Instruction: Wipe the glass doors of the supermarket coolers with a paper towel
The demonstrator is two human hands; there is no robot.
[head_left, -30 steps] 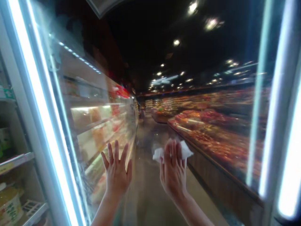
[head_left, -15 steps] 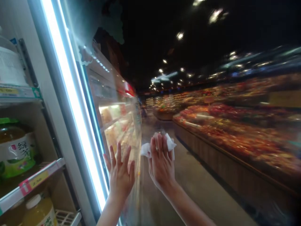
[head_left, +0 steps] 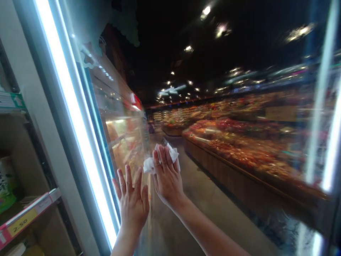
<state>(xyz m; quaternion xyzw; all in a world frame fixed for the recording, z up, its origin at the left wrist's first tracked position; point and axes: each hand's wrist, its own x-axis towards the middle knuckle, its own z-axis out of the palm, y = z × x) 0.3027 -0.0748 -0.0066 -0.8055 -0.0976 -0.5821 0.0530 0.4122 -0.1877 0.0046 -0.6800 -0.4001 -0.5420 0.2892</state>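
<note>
My left hand (head_left: 133, 204) is open, its fingers spread flat against the clear glass pane (head_left: 218, 213) beside the bright light strip. To its right, my right hand (head_left: 170, 181) presses a crumpled white tissue (head_left: 149, 165) to the same glass. Parts of the tissue stick out on both sides of its fingers; the rest is hidden under them. The two hands are close together but apart.
A glowing light strip (head_left: 71, 103) slants along the cooler's frame at left. Shelves there carry a bottle (head_left: 6, 188) and a price tag (head_left: 23, 222). Beyond the glass lie an aisle floor (head_left: 197, 192), a lit display case (head_left: 122, 138) and a blurred produce stand (head_left: 239, 149).
My right hand has moved left and slightly up with the tissue. My left hand stays spread on the glass. The view has turned right, bringing light strips in at the right edge.
</note>
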